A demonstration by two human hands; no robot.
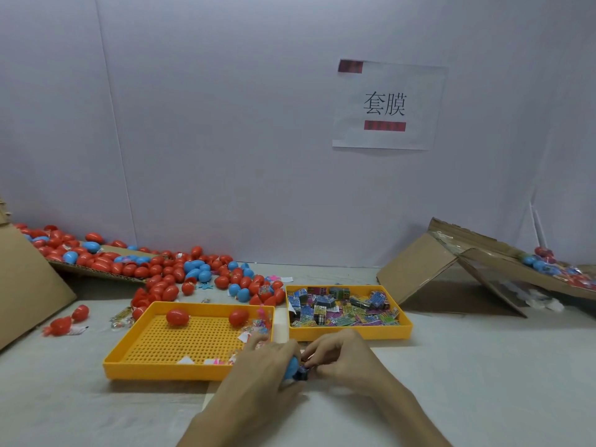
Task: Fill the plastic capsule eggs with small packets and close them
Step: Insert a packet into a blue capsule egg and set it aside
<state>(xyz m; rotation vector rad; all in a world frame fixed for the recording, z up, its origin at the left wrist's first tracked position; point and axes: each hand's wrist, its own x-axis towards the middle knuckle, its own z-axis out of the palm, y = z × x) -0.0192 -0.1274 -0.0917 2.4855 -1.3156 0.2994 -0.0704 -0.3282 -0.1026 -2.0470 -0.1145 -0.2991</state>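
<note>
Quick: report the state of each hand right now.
Left hand: closed, gripping a blue capsule egg.
Right hand: closed, fingers curled, pinching a small dark packet at the egg.

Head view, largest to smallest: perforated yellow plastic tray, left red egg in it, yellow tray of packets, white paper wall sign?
Perforated yellow plastic tray and white paper wall sign: alike, sign farther.
Yellow tray of packets.
Left red plastic egg.

Glossy, smooth plastic on the blue egg in the fingers; matt perforated plastic tray left of them; shiny printed packets beyond; rough corrugated cardboard far right.
</note>
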